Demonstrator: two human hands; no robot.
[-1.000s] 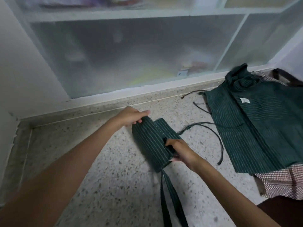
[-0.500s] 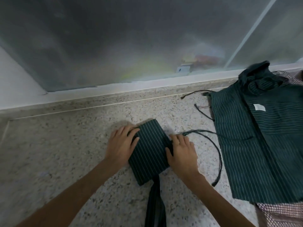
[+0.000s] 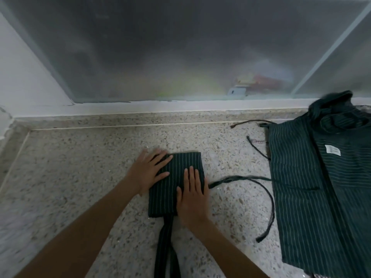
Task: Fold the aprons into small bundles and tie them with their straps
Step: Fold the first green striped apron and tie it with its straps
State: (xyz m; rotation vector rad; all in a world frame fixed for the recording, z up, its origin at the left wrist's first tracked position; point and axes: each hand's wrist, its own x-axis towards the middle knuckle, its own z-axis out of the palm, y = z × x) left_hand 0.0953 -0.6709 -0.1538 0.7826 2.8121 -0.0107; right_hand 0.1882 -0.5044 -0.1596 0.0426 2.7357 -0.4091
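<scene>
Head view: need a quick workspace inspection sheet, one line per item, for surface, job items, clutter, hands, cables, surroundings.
Surface: speckled stone counter, with a raised ledge along the back.
Job's things: folded apron bundle lying flat, its straps trailing toward the viewer, not tied; unfolded striped apron spread at right, thin tie looping on the counter.
Clutter: nothing seen.
Hands: left hand and right hand both flat, pressing on the bundle.
Cables: nothing seen.
Surroundings: frosted sliding panels behind, blurred items inside; white wall at left.
</scene>
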